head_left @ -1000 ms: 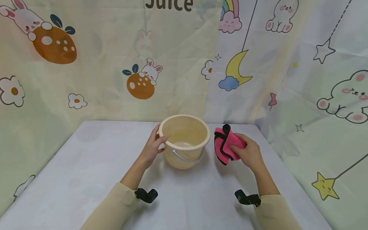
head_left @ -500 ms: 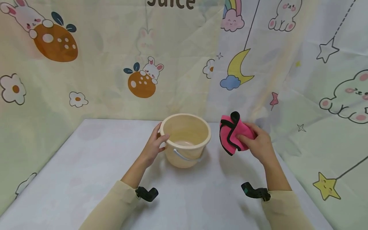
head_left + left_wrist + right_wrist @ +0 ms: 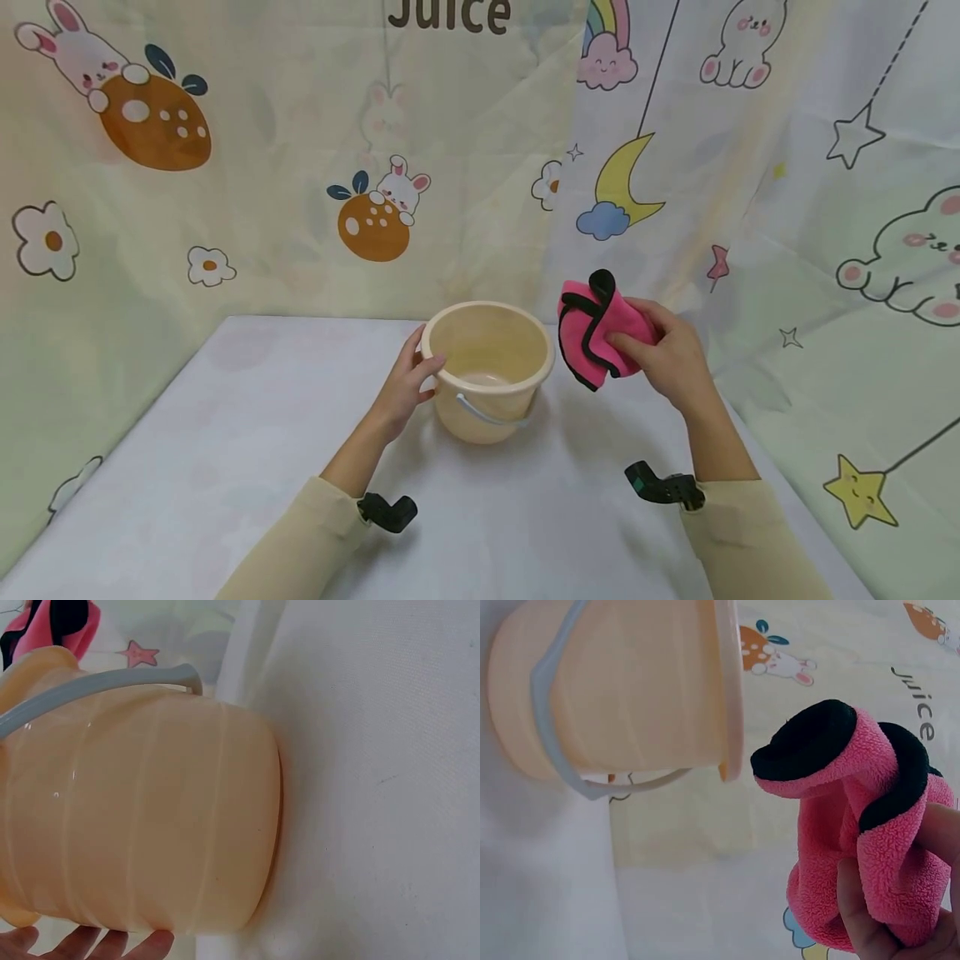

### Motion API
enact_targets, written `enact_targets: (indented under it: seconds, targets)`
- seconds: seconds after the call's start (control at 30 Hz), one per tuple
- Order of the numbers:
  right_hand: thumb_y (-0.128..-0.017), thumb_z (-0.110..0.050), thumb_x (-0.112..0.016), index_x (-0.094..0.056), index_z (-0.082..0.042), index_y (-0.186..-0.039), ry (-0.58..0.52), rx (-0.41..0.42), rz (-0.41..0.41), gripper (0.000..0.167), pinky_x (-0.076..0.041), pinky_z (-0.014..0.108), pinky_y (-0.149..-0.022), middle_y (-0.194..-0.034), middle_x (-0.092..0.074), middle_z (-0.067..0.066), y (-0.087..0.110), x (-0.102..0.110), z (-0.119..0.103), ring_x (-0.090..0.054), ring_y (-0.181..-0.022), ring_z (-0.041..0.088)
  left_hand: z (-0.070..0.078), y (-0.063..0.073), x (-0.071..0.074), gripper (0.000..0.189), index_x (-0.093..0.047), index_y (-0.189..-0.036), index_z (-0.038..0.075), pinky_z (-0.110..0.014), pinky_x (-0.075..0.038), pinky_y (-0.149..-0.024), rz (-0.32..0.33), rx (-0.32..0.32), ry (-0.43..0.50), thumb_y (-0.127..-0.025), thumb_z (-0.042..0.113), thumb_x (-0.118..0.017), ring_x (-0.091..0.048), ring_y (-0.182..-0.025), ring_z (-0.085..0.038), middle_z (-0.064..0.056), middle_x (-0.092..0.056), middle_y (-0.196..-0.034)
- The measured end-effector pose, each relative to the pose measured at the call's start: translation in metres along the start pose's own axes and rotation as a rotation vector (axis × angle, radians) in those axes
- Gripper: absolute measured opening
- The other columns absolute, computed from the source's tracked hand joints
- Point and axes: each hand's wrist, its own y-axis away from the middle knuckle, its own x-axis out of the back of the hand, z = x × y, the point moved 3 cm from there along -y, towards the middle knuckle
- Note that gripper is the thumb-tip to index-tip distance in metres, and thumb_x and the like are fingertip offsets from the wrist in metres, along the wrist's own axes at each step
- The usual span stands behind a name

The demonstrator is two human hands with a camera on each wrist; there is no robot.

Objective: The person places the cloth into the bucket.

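Note:
A cream plastic bucket (image 3: 483, 417) stands upright on the table, its grey handle (image 3: 491, 414) hanging down at the front. My left hand (image 3: 401, 383) holds the bucket's left side, thumb over the rim and fingers along the outer wall; the fingertips (image 3: 154, 946) show below the bucket in the left wrist view. My right hand (image 3: 671, 354) grips a bunched pink cloth with black edging (image 3: 600, 333) in the air, just right of the bucket and about rim height or above. In the right wrist view the cloth (image 3: 832, 855) is folded between thumb and fingers, apart from the bucket.
A white-covered table (image 3: 247, 433) lies under the bucket. Close behind its far edge hangs a printed curtain (image 3: 270, 183), which continues along both sides. A small black camera (image 3: 663, 486) is strapped to the right wrist and another camera (image 3: 387, 512) to the left.
The pink cloth in my right hand has risen off the table, first swinging right, then back left toward the bucket. My left hand keeps its hold and the bucket stays in place.

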Motion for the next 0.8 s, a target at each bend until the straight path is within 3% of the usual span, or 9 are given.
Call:
enact_targets:
  seconds: [0.43, 0.8]
  targets:
    - [-0.092, -0.025, -0.078, -0.061, -0.015, -0.143, -0.07, 0.061, -0.034, 0.055, -0.057, 0.03, -0.076, -0.127, -0.062, 0.017, -0.014, -0.015, -0.032, -0.055, -0.116, 0.034, -0.002, -0.001, -0.002, 0.071, -0.017, -0.166, 0.027, -0.07, -0.036, -0.113, 0.008, 0.006, 0.004, -0.104, 0.031, -0.052, -0.038, -0.148, -0.037, -0.018, -0.031, -0.164]
    - [-0.09, -0.022, -0.079, -0.063, -0.014, -0.14, -0.135, 0.101, -0.146, 0.053, -0.059, 0.037, -0.081, -0.129, -0.061, 0.016, -0.028, -0.039, -0.046, -0.056, -0.118, 0.033, -0.003, -0.001, -0.002, 0.072, -0.018, -0.166, 0.028, -0.07, -0.037, -0.113, 0.015, 0.001, 0.003, -0.104, 0.033, -0.053, -0.038, -0.148, -0.038, -0.018, -0.03, -0.164]
